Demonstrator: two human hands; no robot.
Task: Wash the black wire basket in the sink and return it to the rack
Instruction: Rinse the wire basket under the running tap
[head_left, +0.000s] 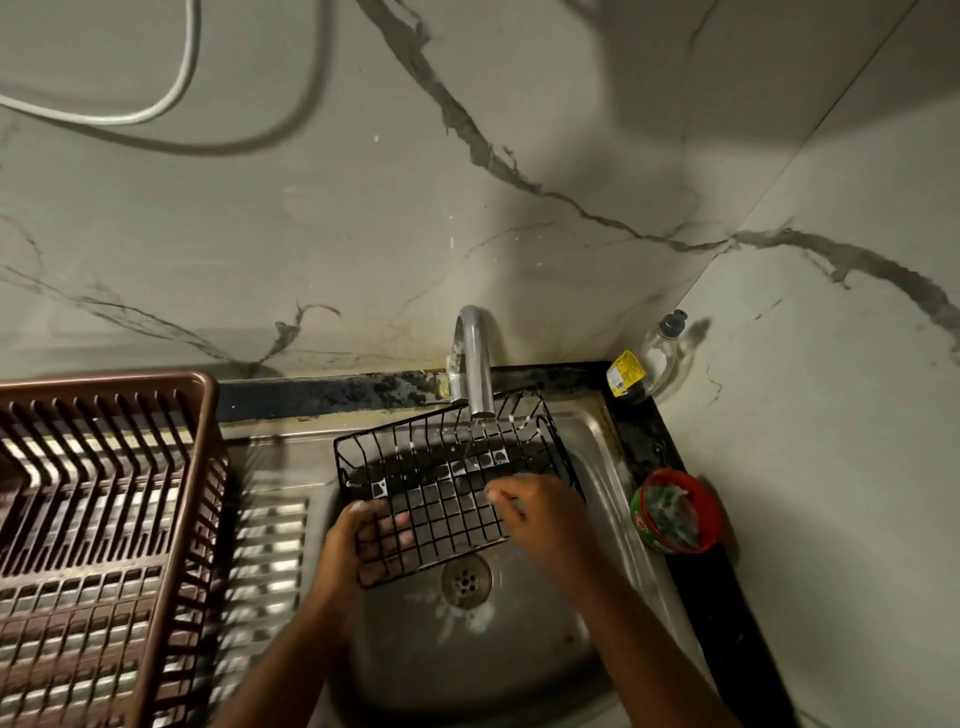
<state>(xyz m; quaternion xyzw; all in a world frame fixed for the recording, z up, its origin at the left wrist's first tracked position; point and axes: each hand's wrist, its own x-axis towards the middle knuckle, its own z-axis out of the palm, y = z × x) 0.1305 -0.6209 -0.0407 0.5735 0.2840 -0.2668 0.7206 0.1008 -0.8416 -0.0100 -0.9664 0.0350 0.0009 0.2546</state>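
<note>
The black wire basket (447, 478) is held tilted over the steel sink (597, 467), its far end under the chrome tap (475, 364), where a thin stream of water falls on it. My left hand (358, 545) grips the basket's near left corner, fingers curled under the wires. My right hand (535, 512) lies on the basket's right side, fingertips on the wire grid with specks of foam on them. The brown plastic dish rack (104, 519) stands on the draining board to the left.
The sink drain (466, 579) sits just below the basket, with foam around it. A red tub (675, 512) holding a scrubber stands on the black counter edge at right. A clear soap bottle (660, 353) and a yellow packet (626, 371) stand in the back corner.
</note>
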